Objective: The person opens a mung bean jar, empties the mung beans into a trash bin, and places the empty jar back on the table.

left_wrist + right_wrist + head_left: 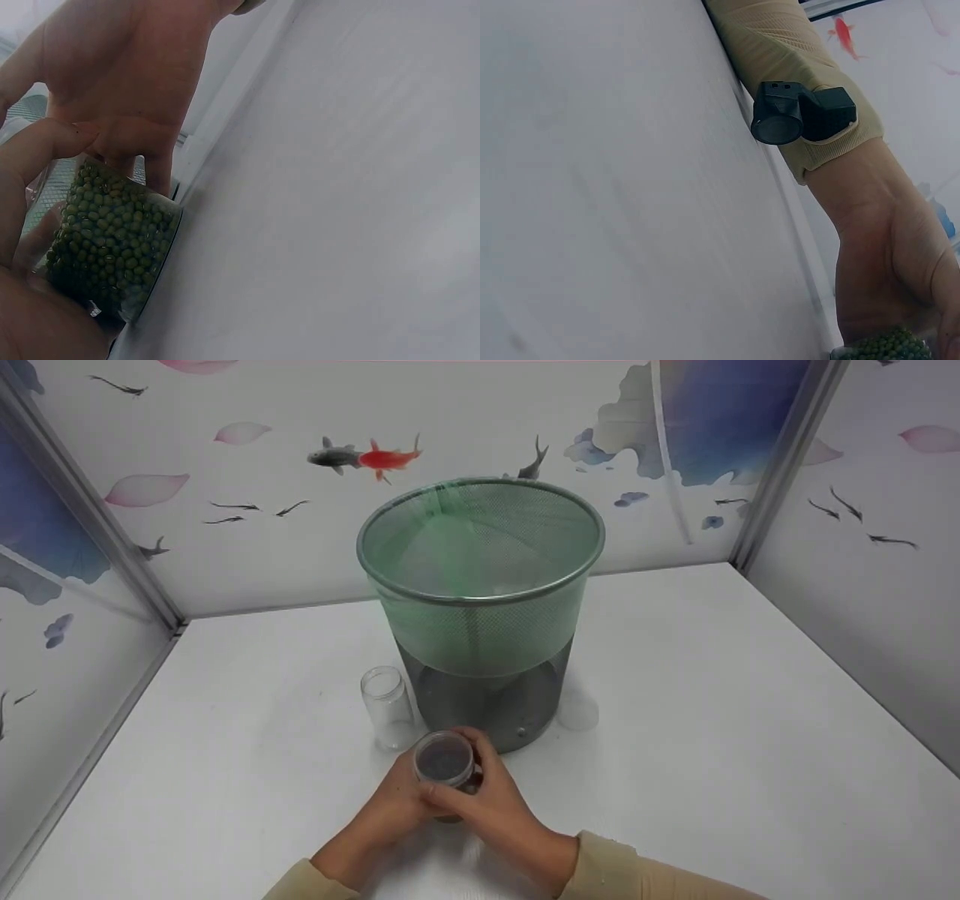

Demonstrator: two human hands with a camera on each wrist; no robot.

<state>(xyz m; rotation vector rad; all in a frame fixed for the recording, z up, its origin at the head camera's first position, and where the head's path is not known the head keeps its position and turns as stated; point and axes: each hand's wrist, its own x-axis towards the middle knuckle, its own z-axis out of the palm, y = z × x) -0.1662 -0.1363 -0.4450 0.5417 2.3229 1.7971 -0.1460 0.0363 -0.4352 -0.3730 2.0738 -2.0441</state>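
Observation:
Both hands hold a clear jar upright, low over the near middle of the table in the head view. Green beans, like mung beans, fill what shows of this jar in the left wrist view. My left hand grips its left side. On the other side, my right hand has its thumb across the near side and fingers round the back. Whether a clear lid covers the top, I cannot tell. A second clear jar, seemingly empty, stands beyond the left hand.
Just behind the hands stands a tall mesh bin, with a green liner in its upper part. At its right lies a faint round clear thing. White panels printed with fish bound the table.

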